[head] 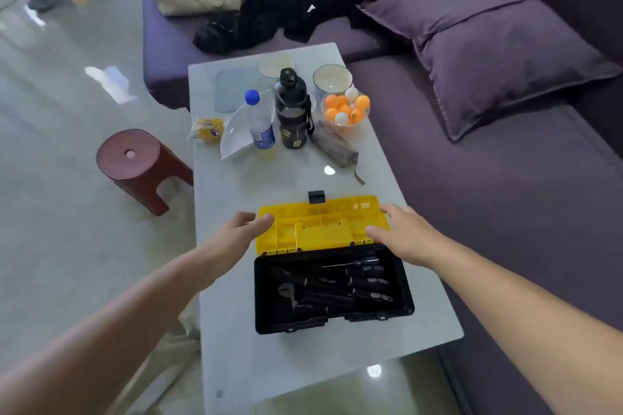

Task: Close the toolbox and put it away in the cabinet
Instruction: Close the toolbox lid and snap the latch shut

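You're in a home living room: a purple sofa with cushions, a low table, a plastic stool.

Soft, even daylight fills the room. Small white glare spots sit on the glossy table, broader sheen on the pale floor at left. Shadows are faint. Wide-angle distortion bends the edges; the forearms and far background look slightly blurred.
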Demonstrator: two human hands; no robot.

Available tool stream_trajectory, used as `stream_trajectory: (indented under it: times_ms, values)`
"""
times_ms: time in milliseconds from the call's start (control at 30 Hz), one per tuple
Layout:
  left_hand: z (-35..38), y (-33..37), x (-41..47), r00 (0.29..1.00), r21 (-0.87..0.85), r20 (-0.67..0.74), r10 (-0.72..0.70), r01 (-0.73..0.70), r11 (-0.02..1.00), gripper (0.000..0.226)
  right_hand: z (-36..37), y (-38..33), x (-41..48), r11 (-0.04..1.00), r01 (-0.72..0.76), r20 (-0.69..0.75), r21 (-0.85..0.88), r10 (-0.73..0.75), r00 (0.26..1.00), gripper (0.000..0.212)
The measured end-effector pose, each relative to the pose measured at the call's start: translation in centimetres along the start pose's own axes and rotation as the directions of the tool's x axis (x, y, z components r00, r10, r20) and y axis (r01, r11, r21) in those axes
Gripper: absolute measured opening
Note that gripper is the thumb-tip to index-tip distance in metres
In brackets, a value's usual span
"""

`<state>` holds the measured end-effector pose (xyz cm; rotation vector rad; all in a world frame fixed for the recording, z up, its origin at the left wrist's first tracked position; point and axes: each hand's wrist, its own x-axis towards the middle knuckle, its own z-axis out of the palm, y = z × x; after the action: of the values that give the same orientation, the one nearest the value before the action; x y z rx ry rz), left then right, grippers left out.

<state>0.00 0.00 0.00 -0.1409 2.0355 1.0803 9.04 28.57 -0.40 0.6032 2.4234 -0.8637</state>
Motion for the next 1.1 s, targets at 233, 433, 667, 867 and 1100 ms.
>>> stream_trajectory:
  times_ms: [233,433,667,867,1100]
  values:
    - [1.6,-5.5,6.7,0.993,-0.063,-0.015,-0.120,0.119,0.991,0.076,4.1,3.6,6.6,0.995,-0.103,-0.012,-0.008,0.103,0.995,0.060]
    - [2.8,-6.9,9.8,0.987,-0.287,0.041,-0.157,0.162,0.944,0.063,6.5,5.2,9.5,0.977,-0.155,-0.027,0.146,0.161,0.987,0.066]
    - [1.0,-7.4,9.9,0.990,-0.516,0.014,-0.144,0.130,0.847,0.080,5.8,5.4,9.3,0.812,-0.135,-0.132,0.568,0.252,0.959,0.058]
    - [-0.6,-5.5,7.3,0.998,-0.497,-0.003,-0.069,0.059,0.866,0.074,3.6,3.8,7.2,0.630,-0.099,-0.128,0.770,0.305,0.944,0.080]
    - [0.4,-6.2,3.2,0.999,-0.361,0.009,-0.035,0.036,0.932,0.078,4.5,3.8,2.4,0.628,-0.067,-0.147,0.776,0.282,0.948,0.090]
